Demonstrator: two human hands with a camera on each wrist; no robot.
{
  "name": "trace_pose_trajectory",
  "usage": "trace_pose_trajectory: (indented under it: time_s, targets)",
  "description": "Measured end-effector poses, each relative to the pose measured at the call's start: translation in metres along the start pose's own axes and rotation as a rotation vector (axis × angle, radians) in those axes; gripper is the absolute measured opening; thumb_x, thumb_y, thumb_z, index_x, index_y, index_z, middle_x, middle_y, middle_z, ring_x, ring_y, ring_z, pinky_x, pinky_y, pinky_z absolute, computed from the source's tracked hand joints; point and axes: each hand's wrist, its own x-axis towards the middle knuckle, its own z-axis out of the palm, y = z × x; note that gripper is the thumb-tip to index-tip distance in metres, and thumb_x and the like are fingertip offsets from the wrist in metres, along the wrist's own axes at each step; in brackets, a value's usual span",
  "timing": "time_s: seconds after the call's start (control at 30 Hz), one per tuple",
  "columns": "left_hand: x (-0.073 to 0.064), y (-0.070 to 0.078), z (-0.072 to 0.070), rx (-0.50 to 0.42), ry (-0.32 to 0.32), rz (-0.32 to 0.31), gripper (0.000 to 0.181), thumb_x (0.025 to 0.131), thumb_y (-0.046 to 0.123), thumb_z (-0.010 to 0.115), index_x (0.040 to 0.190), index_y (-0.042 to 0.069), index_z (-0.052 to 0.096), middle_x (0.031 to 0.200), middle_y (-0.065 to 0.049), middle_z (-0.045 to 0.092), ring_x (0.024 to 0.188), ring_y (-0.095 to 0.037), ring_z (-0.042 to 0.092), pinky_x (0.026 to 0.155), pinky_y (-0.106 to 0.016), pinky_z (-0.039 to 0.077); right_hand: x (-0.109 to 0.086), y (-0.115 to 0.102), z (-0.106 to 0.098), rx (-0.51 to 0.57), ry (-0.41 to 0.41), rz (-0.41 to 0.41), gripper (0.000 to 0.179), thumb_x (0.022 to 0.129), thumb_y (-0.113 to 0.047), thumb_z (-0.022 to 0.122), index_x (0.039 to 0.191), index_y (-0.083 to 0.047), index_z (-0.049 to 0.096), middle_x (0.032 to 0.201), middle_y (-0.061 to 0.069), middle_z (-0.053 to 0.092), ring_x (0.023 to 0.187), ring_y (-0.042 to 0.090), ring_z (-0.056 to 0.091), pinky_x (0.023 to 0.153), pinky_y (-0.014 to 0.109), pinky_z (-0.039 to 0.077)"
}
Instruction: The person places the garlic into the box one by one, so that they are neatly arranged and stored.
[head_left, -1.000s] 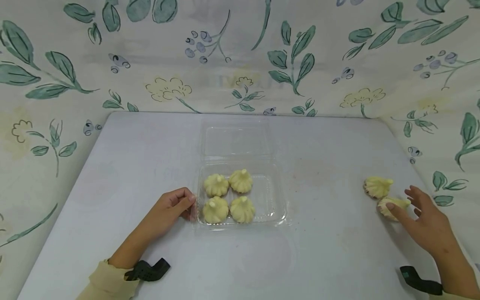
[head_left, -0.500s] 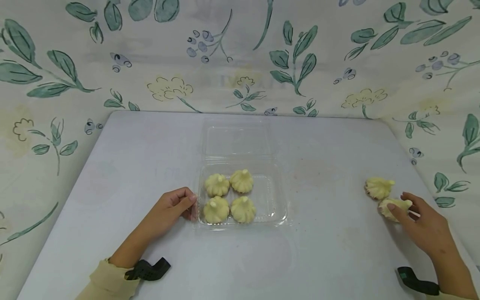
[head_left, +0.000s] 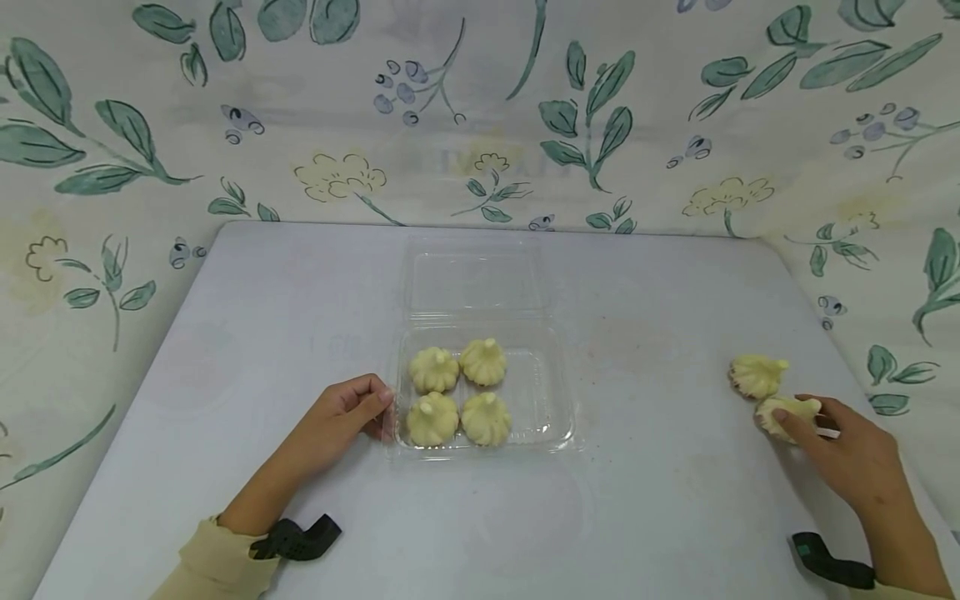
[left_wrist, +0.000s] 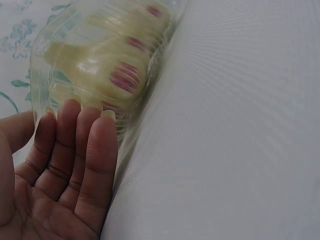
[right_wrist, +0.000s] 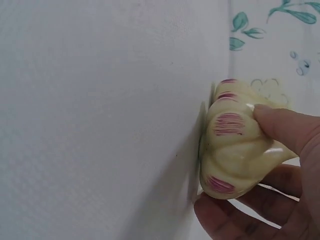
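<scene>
A clear plastic clamshell container [head_left: 536, 417] stands with its lid laid back and holds several pale yellow garlic bulbs [head_left: 432, 419] in its left half. My left hand [head_left: 348, 417] holds the container's left rim between thumb and fingers; in the left wrist view the fingertips [left_wrist: 102, 117] lie against its ribbed side wall. Far to the right, my right hand [head_left: 855, 450] grips a garlic bulb [right_wrist: 235, 145] with purple streaks, thumb on one side and fingers on the other. Another garlic bulb [head_left: 756, 376] sits just behind it.
The white tabletop [head_left: 645, 517] carries everything, with small specks right of the container. Its right edge runs close by the right hand. A floral cloth [head_left: 450, 108] rises behind the table and lies along both sides. Black wrist straps [head_left: 300, 540] sit on both wrists.
My right hand's fingers have closed in around the nearer garlic bulb from a wider spread. The left hand and the container stay in place.
</scene>
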Motion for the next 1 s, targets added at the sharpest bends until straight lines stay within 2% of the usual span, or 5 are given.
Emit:
trace_pose_trajectory:
  time_s: [0.47,0.63,1.0]
  targets:
    - [0.0001,-0.0006,-0.0002,0.008,0.0,0.003,0.027,0.111,0.018,0.053,0.095,-0.002,0.061,0.087,-0.013,0.065,0.078,-0.021,0.067,0.071,-0.034,0.061,-0.0014,-0.0009,-0.0003,-0.004,0.009,0.005,0.08,0.105,-0.056,0.056,0.146,0.011,0.046,0.138,0.045,0.047,0.121,0.063,0.048,0.078,0.064,0.058]
    - [0.0001,-0.0005,0.0001,0.01,0.0,0.002,0.027,0.111,0.018,0.054,0.095,-0.002,0.061,0.087,-0.012,0.064,0.078,-0.021,0.067,0.071,-0.034,0.061,-0.0032,0.0005,-0.0007,-0.003,0.005,0.01,0.082,0.103,-0.058,0.057,0.146,0.012,0.046,0.136,0.045,0.048,0.119,0.063,0.049,0.072,0.058,0.06]
    - [0.0001,-0.0001,0.0,0.013,0.001,-0.011,0.026,0.111,0.018,0.054,0.096,-0.002,0.061,0.087,-0.012,0.064,0.078,-0.021,0.067,0.071,-0.034,0.06,-0.0087,-0.0011,-0.0039,-0.002,0.067,-0.044,0.078,0.102,-0.055,0.061,0.142,0.012,0.051,0.131,0.045,0.053,0.112,0.062,0.057,0.067,0.054,0.062]
